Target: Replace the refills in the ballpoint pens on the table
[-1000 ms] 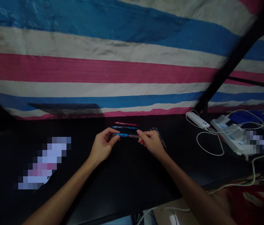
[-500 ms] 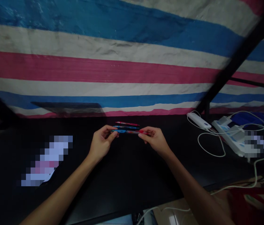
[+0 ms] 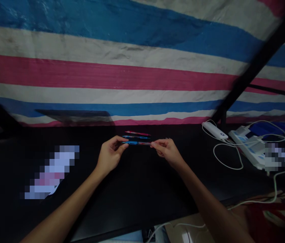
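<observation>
Both hands [image 3: 110,156] [image 3: 167,152] stayed holding the pen [image 3: 136,143] above the black table [image 3: 137,189].

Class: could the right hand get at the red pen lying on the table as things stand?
Probably not freely: the right hand grips one end of the blue pen. The red pen lies uncovered just beyond.

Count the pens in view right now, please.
3. One blue pen is held between the left hand and right hand; a second blue pen and a red pen lie on the table just beyond. The hands may hide more.
</observation>
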Demonstrator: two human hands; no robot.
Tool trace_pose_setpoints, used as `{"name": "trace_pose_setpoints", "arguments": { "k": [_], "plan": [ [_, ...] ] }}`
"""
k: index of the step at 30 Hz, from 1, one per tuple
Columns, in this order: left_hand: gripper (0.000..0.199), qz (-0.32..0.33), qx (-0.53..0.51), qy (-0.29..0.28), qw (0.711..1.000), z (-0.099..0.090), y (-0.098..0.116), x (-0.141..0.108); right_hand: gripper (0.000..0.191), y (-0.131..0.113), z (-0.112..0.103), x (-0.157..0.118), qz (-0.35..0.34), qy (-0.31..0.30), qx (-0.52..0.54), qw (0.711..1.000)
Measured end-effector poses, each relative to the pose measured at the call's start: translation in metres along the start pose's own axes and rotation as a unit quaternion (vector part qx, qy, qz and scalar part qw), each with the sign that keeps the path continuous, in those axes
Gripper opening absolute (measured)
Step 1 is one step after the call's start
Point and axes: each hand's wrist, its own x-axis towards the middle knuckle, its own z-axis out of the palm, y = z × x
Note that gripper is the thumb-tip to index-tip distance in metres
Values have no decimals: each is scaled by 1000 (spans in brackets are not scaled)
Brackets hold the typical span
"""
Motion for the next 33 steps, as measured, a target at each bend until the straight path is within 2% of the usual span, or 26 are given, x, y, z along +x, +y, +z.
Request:
{"name": "trace_pose_setpoints", "arguments": {
  "k": [4,6,9,13,15,17,20,21,24,27,30,33],
  "plan": [
    [17,5,-1,-7,1000,2,0,-1,61,4,1,2,55,5,-10,998],
    [18,-5,-11,-7,1000,2,-1,-1,58,2,1,2,51,18,-25,998],
    [19,-13,-19,-1,1000,1,-1,0,39,-4,0,1,15,29,-11,999],
    [20,-16,-21,5,1000,0,-3,2,37,-8,-2,-2,-59,6,-10,998],
    [20,-14,-21,1,1000,0,-4,2,27,-6,-3,-2,-58,0,-29,998],
    [21,-14,-21,-5,1000,0,-5,2,31,-4,-2,-2,-27,-3,-49,998],
    [21,-14,-18,-11,1000,1,-4,1,49,-3,1,-1,14,-8,-75,997],
    [21,-16,-17,-11,1000,2,-3,1,49,-3,1,0,12,-2,-77,997],
    [21,-21,-22,-7,1000,2,-1,1,33,-6,1,-1,-45,16,-68,997],
    [21,-20,-31,-4,999,2,-2,2,40,-8,-1,-2,-92,5,-84,992],
    [21,-18,-31,-4,999,1,-5,3,24,-7,-2,-3,-69,-14,-122,990],
    [21,-25,-31,-3,999,1,-5,3,41,-6,0,-2,-30,-20,-122,992]
  ]
}}
